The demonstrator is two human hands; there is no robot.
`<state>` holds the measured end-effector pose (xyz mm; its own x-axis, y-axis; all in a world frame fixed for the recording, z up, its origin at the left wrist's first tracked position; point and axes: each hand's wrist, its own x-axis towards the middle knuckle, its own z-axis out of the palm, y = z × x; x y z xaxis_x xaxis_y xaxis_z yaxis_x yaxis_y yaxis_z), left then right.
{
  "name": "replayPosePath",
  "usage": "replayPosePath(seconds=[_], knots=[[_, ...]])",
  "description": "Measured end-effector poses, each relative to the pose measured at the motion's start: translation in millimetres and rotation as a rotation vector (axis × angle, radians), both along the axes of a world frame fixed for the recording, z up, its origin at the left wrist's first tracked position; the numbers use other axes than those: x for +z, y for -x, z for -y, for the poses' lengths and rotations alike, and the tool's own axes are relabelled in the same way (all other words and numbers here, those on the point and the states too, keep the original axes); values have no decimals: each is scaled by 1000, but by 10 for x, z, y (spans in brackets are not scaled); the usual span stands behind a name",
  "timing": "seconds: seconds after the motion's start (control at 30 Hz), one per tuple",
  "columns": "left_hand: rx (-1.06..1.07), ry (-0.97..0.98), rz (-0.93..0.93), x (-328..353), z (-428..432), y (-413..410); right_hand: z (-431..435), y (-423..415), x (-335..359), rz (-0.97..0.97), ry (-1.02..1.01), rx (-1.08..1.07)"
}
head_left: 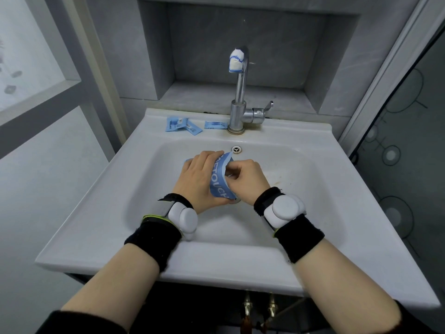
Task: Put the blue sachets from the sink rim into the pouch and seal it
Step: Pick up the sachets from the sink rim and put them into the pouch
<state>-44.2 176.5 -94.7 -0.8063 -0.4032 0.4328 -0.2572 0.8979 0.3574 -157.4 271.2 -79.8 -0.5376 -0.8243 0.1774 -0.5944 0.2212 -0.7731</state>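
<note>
Blue pouch (218, 184) is being gripped by left hand (199, 177) and right hand (250, 179). Three sachets (177, 124) are lying on the sink rim (277, 133).

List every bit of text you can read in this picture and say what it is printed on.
"OFTOUCH": on the blue pouch that the left hand and right hand hold; any earlier letter is hidden.
"softouch": faint, on the left sachet on the sink rim.
Middle sachet and right sachet: print too small to read.
</note>
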Motion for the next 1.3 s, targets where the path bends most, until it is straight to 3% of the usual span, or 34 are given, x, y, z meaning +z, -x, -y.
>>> replayPosePath(seconds=[0.5,1.3], knots=[[-22,27,-18,24,-15,-8,-25,-9,20,157,29,19],[-38,64,19,6,-3,13,-15,-1,-3,-61,-15,2]])
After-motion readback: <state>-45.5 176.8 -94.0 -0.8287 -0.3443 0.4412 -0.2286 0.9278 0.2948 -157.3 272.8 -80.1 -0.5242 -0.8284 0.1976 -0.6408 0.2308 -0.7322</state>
